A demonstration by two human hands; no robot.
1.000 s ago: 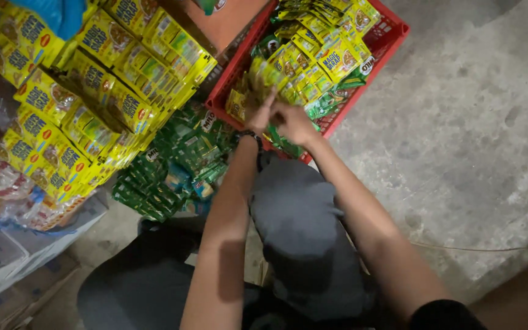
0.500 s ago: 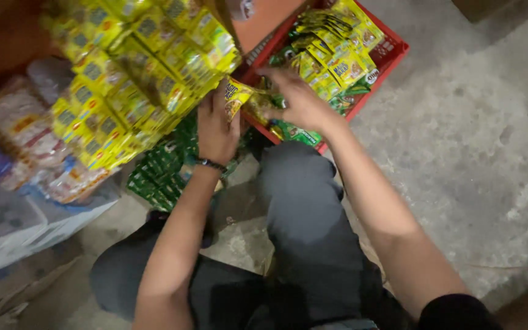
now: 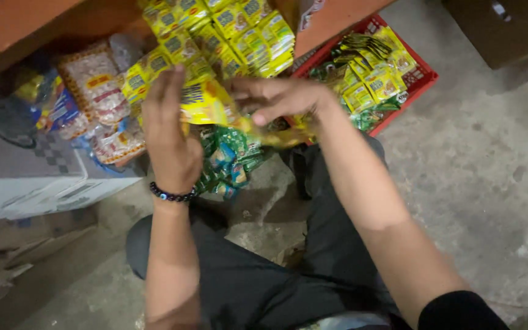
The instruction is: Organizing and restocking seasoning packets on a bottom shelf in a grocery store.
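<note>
Left hand, right hand gripping yellow packets, red crate nearby

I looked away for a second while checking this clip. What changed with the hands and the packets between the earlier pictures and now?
Both hands came away from the red crate, where they were reaching a second ago. The left hand and the right hand now hold a strip of yellow sachets between them, in front of the stacked yellow packets. The crate kept its packets, and the green sachets stayed on the floor.

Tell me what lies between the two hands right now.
A yellow packet, gripped by the left hand and right hand; green packets lie below, per the head view.
</note>
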